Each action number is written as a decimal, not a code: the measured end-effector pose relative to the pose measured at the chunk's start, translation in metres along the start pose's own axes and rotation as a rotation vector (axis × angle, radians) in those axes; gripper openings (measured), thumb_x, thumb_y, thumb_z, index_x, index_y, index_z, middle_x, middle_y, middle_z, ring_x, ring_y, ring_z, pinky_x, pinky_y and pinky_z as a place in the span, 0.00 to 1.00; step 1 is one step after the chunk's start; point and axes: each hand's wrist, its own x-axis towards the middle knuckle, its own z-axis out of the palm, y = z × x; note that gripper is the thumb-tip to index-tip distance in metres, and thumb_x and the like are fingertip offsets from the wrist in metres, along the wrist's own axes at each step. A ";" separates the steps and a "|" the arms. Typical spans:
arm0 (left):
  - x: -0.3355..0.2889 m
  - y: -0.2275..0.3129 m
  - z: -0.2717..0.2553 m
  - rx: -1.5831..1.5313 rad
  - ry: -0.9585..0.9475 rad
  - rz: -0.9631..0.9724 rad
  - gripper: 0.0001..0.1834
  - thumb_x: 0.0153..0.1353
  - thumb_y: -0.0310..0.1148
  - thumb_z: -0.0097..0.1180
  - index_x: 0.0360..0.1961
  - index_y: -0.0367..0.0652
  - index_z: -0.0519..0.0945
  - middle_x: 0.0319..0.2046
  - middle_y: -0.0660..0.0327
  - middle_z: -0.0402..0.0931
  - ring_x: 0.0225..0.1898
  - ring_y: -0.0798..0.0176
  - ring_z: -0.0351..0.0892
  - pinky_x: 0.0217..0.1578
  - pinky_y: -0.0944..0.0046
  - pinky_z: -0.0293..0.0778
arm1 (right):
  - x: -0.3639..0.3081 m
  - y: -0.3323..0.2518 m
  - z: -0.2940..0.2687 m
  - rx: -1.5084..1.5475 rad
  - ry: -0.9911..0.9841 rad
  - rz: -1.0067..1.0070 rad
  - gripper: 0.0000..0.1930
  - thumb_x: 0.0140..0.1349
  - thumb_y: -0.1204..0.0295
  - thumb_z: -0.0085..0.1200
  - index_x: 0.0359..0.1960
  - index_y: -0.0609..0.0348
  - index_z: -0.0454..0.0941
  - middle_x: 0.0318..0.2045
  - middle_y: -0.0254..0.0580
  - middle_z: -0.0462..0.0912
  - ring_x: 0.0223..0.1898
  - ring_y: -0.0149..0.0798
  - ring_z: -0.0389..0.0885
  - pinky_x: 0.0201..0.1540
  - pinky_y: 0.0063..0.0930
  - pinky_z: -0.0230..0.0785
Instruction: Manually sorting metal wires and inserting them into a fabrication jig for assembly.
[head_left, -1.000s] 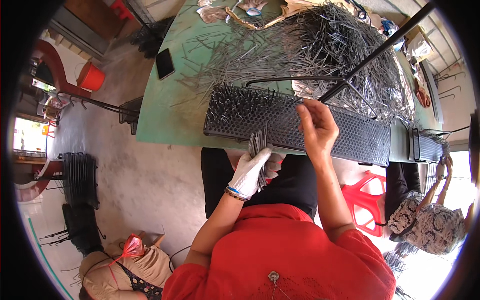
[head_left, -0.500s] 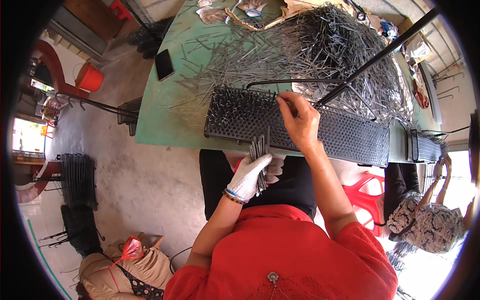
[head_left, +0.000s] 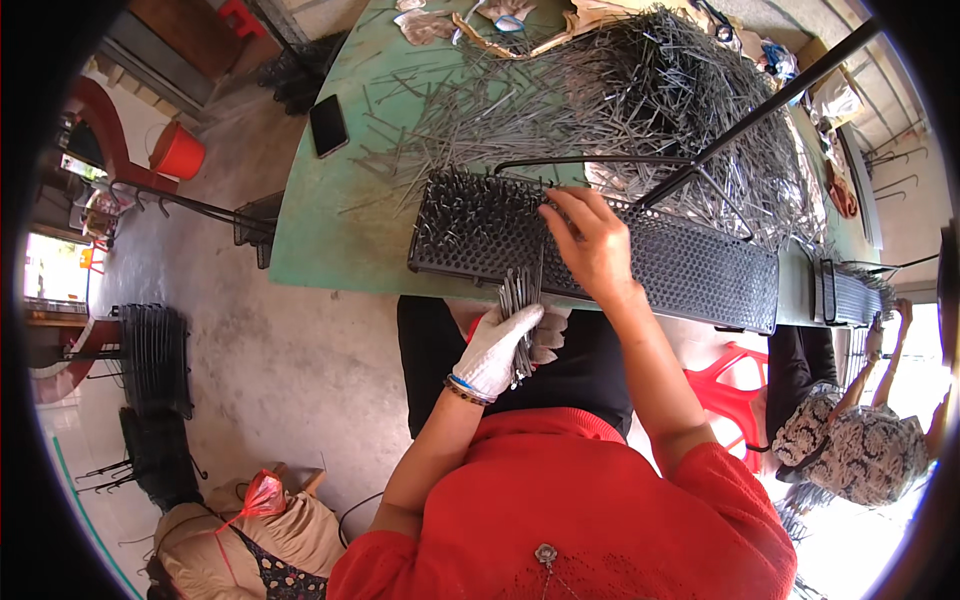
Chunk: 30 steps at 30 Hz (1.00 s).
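My left hand [head_left: 498, 350], in a white knit glove, is closed around a bundle of thin grey metal rods [head_left: 519, 310], held upright at the table's near edge. My bare right hand [head_left: 595, 240] is above a long black perforated metal rack [head_left: 690, 265]. Its thumb and index finger pinch at a thin metal rod beside the filled holes; the fingers partly hide it. Many short dark rods [head_left: 470, 215] stand in the rack's left part, while its right part shows bare holes. A black bar frame [head_left: 700, 160] rises from the rack.
A large heap of loose metal rods [head_left: 690, 90] covers the back of the green table [head_left: 320, 230]. A black phone [head_left: 328, 126] lies at the left. Stacked black racks [head_left: 155, 360] and a red bucket [head_left: 178, 150] stand leftward. Another person [head_left: 850, 440] works at the right, near a red stool [head_left: 725, 390].
My right hand has shifted slightly left and down over the rack, its fingers now at the edge of the standing rods. My left hand keeps its bundle in nearly the same place.
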 end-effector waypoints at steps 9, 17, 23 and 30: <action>0.005 -0.001 -0.001 -0.015 -0.098 0.061 0.13 0.67 0.33 0.52 0.46 0.33 0.76 0.35 0.54 0.82 0.29 0.64 0.83 0.26 0.67 0.80 | -0.027 -0.002 -0.028 0.531 -0.439 0.713 0.11 0.61 0.69 0.62 0.39 0.66 0.81 0.27 0.33 0.83 0.26 0.21 0.76 0.24 0.17 0.68; 0.015 -0.011 -0.006 -0.047 -0.063 -0.021 0.12 0.67 0.31 0.52 0.47 0.35 0.76 0.36 0.52 0.83 0.28 0.65 0.84 0.26 0.69 0.81 | -0.002 0.003 -0.027 0.508 0.024 0.542 0.11 0.59 0.78 0.61 0.43 0.66 0.77 0.29 0.33 0.82 0.24 0.21 0.73 0.25 0.16 0.65; 0.011 -0.007 -0.002 -0.037 -0.067 -0.046 0.13 0.67 0.30 0.51 0.48 0.34 0.75 0.38 0.51 0.82 0.32 0.62 0.85 0.31 0.66 0.83 | 0.000 0.008 -0.010 0.203 0.071 0.304 0.13 0.59 0.78 0.61 0.45 0.62 0.78 0.33 0.38 0.85 0.25 0.21 0.77 0.28 0.17 0.70; 0.009 -0.013 -0.004 -0.122 -0.114 -0.030 0.13 0.67 0.30 0.50 0.48 0.33 0.75 0.40 0.52 0.81 0.37 0.57 0.84 0.39 0.57 0.82 | -0.006 0.014 0.001 0.090 0.050 0.117 0.12 0.57 0.78 0.62 0.43 0.59 0.78 0.30 0.39 0.84 0.22 0.28 0.79 0.25 0.21 0.71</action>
